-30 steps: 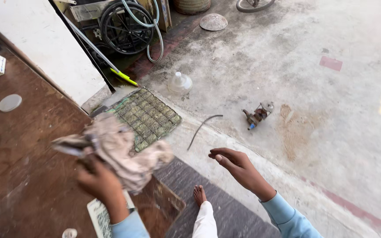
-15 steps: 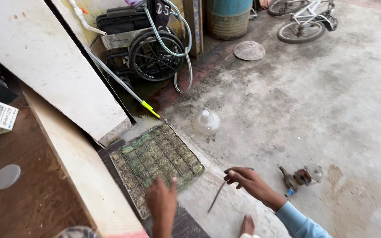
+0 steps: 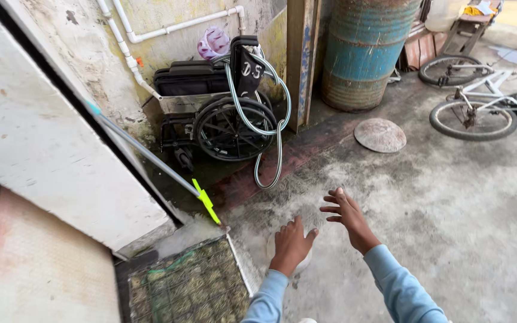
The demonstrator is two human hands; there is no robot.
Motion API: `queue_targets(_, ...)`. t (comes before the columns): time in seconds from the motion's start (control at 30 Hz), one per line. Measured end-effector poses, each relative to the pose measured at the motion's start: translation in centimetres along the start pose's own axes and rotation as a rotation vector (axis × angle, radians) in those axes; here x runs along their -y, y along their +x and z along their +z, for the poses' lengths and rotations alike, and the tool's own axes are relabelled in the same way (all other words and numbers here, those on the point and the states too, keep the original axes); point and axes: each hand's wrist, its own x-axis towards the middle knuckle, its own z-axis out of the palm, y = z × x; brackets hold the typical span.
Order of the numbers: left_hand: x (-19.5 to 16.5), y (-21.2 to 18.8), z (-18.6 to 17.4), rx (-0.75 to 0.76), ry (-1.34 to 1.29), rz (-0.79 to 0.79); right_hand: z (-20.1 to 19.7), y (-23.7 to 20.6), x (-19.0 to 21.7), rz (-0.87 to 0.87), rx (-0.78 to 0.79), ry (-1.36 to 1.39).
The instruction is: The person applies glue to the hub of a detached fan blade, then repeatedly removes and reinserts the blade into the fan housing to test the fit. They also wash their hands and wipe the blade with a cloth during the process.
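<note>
Both my hands are out in front of me over the concrete floor (image 3: 450,227), each in a light blue sleeve. My left hand (image 3: 291,242) is palm down, fingers spread and slack, gripping nothing. It hovers over a pale rounded object (image 3: 303,263) on the floor, mostly hidden beneath the hand; cannot tell whether there is contact or what the object is. My right hand (image 3: 348,216) is also empty, fingers extended and slightly apart, held just right of the left and a little farther forward.

Just left of the left hand: a metal mesh grate (image 3: 189,287), greenish and dirty, lying flat by a step. A long pole with a bright yellow-green tip (image 3: 206,202) leans diagonally along the white wall, tip on the floor just above the grate.

Farther back: a folded wheelchair (image 3: 222,101) against the wall with a hose (image 3: 270,119) draped over it, a blue barrel (image 3: 363,54), a round stone lid (image 3: 380,134), a white bicycle (image 3: 486,101) lying on the floor.
</note>
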Motion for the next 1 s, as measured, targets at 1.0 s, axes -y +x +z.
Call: queue_targets(1.0,6.8,94.0,0.0,-0.460,-0.768,0.013,4.4,108.6,14.2,0.003,0.524,-0.045)
